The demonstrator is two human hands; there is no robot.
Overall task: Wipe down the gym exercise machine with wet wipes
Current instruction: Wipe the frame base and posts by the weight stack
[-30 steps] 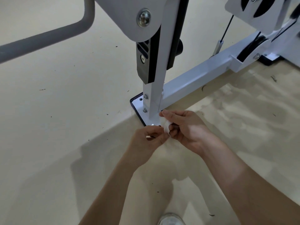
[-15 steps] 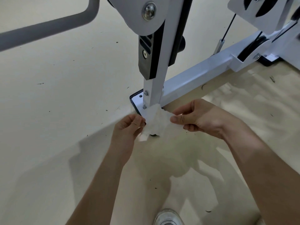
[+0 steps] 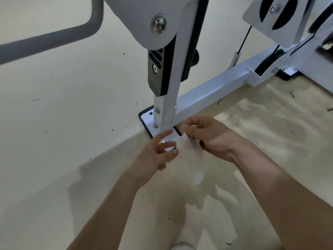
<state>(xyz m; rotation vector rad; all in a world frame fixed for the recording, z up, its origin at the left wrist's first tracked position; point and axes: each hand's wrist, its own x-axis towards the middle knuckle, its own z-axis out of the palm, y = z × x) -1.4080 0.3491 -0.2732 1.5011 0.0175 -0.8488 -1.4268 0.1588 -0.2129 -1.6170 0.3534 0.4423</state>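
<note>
A white gym machine fills the upper view: an upright post bolted to a base plate, and a low square beam running back right. Just in front of the post's foot both hands hold a thin white wet wipe. My right hand pinches its upper edge with curled fingers. My left hand grips the wipe's left side, thumb and fingers blurred by motion. The wipe hangs loosely spread and does not touch the machine.
A grey curved handle bar crosses the upper left. A cable with a metal end and pulley brackets sit at the upper right. The beige floor carries small dark specks. A shoe tip shows at the bottom edge.
The wipe went from a small wad to being pulled open between my hands. Now the hands have come closer together again, lower, with the wipe hanging between them.
</note>
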